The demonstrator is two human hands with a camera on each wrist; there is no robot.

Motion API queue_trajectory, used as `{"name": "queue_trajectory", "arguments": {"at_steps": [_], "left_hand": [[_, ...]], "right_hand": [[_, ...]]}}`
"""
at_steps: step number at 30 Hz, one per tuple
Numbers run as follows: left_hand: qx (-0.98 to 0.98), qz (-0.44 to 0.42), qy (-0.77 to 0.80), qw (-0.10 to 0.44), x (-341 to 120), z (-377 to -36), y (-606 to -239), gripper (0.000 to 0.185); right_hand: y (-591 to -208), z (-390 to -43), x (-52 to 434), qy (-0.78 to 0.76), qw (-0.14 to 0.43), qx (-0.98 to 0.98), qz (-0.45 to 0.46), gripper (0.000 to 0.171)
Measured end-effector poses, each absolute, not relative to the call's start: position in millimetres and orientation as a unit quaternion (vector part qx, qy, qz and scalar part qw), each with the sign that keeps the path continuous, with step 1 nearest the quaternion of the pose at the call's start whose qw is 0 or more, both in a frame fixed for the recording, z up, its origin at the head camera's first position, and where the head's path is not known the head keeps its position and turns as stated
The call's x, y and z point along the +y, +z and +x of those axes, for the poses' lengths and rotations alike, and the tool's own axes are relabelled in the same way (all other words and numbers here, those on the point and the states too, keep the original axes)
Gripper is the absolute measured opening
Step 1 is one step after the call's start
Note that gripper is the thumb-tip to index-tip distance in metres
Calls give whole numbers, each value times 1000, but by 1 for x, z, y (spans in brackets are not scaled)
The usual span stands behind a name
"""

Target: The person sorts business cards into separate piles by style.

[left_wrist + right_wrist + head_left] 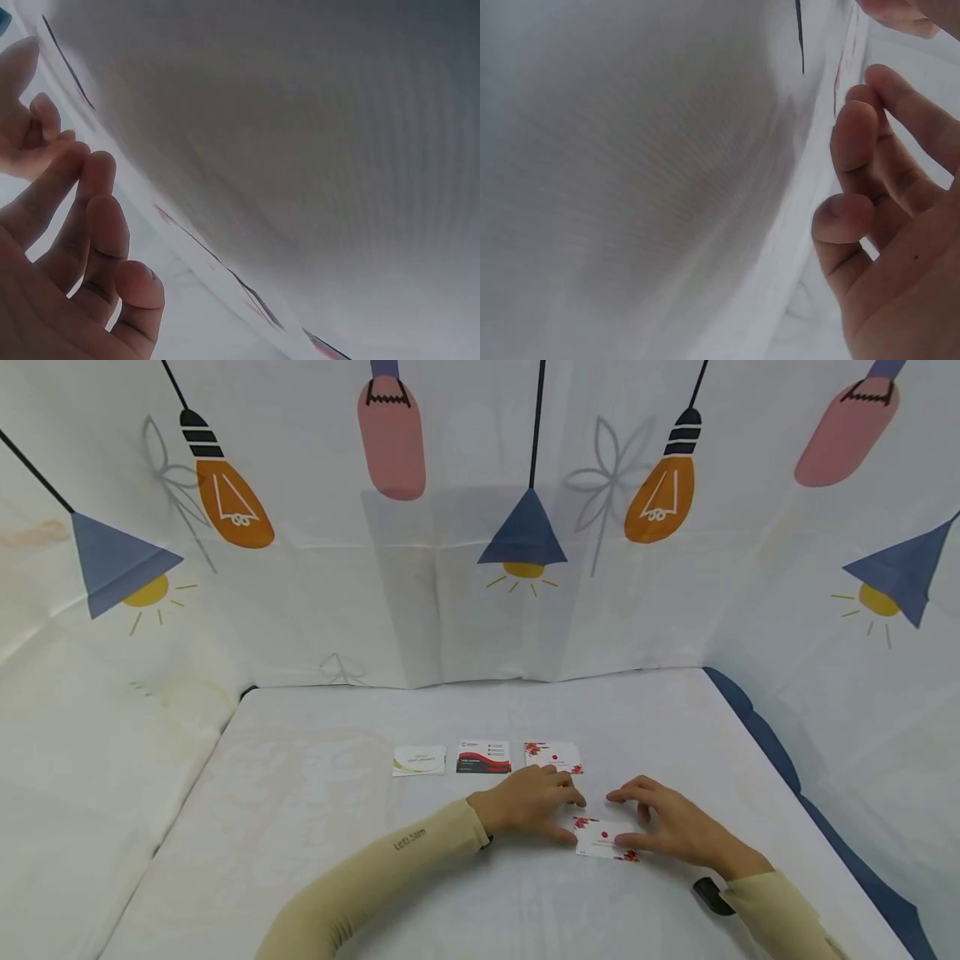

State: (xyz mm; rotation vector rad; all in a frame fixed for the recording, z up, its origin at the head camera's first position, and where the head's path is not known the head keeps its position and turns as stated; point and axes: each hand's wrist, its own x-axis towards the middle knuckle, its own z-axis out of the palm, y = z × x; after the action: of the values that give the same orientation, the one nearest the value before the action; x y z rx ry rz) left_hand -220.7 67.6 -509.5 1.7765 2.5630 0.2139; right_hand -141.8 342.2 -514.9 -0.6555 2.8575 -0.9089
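Already laid out in a row on the bench (315,827): a green-trimmed card (418,761), a red-and-black card (483,757) and a floral card (554,757). Still off the row: a second floral card (602,841), lying flat just nearer, long axis running roughly left to right (slightly skewed). Pinched at its left edge by the left hand (529,803) and at its right edge by the right hand (670,823), fingers (626,841) curled onto it.
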Motion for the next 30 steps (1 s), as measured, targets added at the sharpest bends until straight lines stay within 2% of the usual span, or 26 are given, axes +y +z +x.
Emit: {"name": "queue_trajectory", "arguments": {"at_steps": [5, 11, 30], "left_hand": [[822, 567, 51, 7, 71, -216, -512, 55], [824, 563, 52, 15, 73, -212, -512, 56], [817, 575, 39, 15, 75, -207, -509, 48]], "right_hand": [[-515, -134, 343, -273, 54, 939, -204, 63], [-518, -130, 344, -259, 50, 942, -210, 66], [-514, -127, 338, -230, 71, 948, -207, 48]]}}
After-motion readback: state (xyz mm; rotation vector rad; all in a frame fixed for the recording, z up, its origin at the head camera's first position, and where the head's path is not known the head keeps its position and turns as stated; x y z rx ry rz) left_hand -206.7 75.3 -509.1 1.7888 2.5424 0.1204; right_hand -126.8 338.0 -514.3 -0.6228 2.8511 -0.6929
